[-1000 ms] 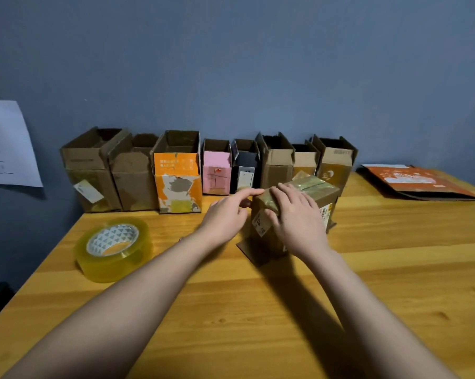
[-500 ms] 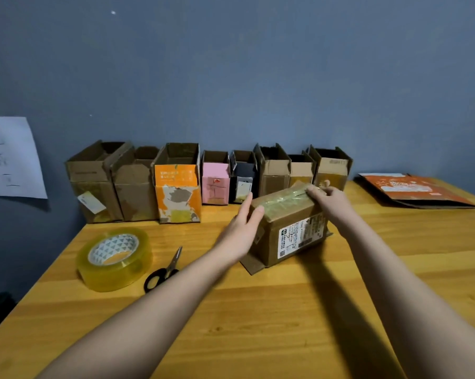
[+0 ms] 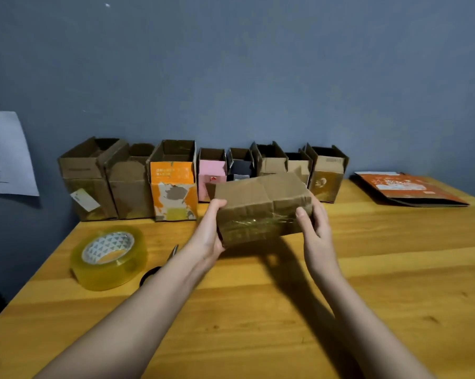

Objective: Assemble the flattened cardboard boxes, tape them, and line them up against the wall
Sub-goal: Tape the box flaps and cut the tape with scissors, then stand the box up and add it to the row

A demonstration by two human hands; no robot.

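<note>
Head view | brown taped cardboard box (image 3: 261, 207) held above the wooden table (image 3: 395, 269), in front of the row of open boxes (image 3: 173, 181) | my left hand (image 3: 207, 236) grips the box's left end | my right hand (image 3: 313, 228) grips its right end

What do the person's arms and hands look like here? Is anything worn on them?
Both forearms are bare up to the bottom edge of the picture; no sleeve shows. The left hand and the right hand wear no glove, and no ring, watch or bracelet can be seen. The nails look short and unpainted.
</note>
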